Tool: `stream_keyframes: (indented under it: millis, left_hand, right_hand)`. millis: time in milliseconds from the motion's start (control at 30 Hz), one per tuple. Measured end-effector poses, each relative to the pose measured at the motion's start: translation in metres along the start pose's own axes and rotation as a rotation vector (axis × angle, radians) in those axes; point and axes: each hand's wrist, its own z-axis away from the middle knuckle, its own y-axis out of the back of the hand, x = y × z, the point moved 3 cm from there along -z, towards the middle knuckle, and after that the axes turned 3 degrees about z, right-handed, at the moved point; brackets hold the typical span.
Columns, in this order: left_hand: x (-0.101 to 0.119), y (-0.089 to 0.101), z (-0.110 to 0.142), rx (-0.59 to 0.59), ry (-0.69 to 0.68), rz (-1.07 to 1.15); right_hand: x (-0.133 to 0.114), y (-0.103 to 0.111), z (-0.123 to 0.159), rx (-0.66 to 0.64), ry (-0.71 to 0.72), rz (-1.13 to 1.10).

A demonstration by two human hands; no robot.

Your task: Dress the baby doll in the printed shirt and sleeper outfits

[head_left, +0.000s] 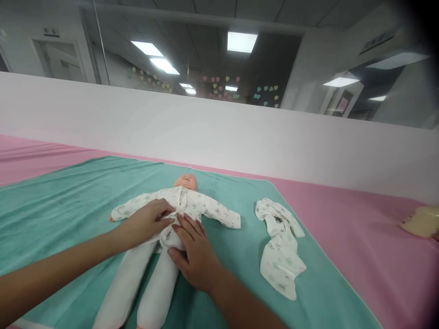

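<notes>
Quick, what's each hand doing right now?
Left hand: bent over the baby doll's patterned shirt; can't tell whether it's gripping.
Right hand: open, resting on the shirt's front.

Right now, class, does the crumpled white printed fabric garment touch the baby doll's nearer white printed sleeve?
Apart. The head view plainly shows a strip of teal cloth sheet between the doll's nearer sleeve and the crumpled garment.

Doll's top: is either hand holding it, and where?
Left hand and right hand touch the doll's top at its front; whether either grips cannot be told.
</notes>
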Motion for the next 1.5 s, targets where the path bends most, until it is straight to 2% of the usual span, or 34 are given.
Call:
stream_keyframes:
  millis: [100, 233, 400, 567, 700, 800, 900, 1033, 1167, 1233, 1333, 1500]
  left_hand:
    - [0.005, 0.001, -0.002, -0.031, 0.072, 0.038]
    - [0.016, 0.003, 0.000, -0.005, 0.099, 0.119]
    - [0.027, 0.000, 0.007, 0.013, 0.067, 0.185]
    - [0.026, -0.005, 0.014, -0.003, 0.075, 0.203]
    - [0.027, -0.003, 0.012, -0.081, 0.048, 0.194]
    - [0.026, 0.004, 0.002, -0.080, 0.036, 0.169]
    - [0.020, 0.008, -0.016, 0.049, 0.017, 0.126]
    - [0.012, -0.008, -0.044, 0.111, -0.108, 0.000]
    - [0.005, -0.032, -0.068, 0.041, -0.144, -0.097]
    - [0.003, -0.036, -0.076, 0.005, -0.135, -0.100]
    - [0.001, -0.032, -0.083, -0.025, -0.104, -0.038]
    - [-0.009, -0.025, -0.089, -0.052, 0.034, 0.102]
  right_hand:
    - [0.000, 0.000, 0.000, 0.000, -0.007, -0.021]
    - [0.001, -0.001, 0.000, 0.013, -0.007, -0.038]
    - [0.002, 0.000, -0.001, 0.049, 0.006, -0.050]
    - [0.001, 0.001, -0.002, 0.061, 0.015, -0.049]
    - [0.000, 0.001, -0.002, 0.066, 0.023, -0.043]
    - [0.001, 0.000, -0.002, 0.057, 0.011, -0.051]
    - [0.003, -0.001, -0.001, 0.041, 0.002, -0.062]
    - [0.003, -0.001, -0.001, 0.039, 0.016, -0.052]
    - [0.002, 0.002, -0.001, 0.051, 0.027, -0.015]
    - [0.003, 0.003, -0.001, 0.052, 0.032, 0.003]
    - [0.005, 0.001, -0.002, 0.062, 0.036, 0.014]
    - [0.009, -0.003, -0.002, 0.106, 0.077, 0.029]
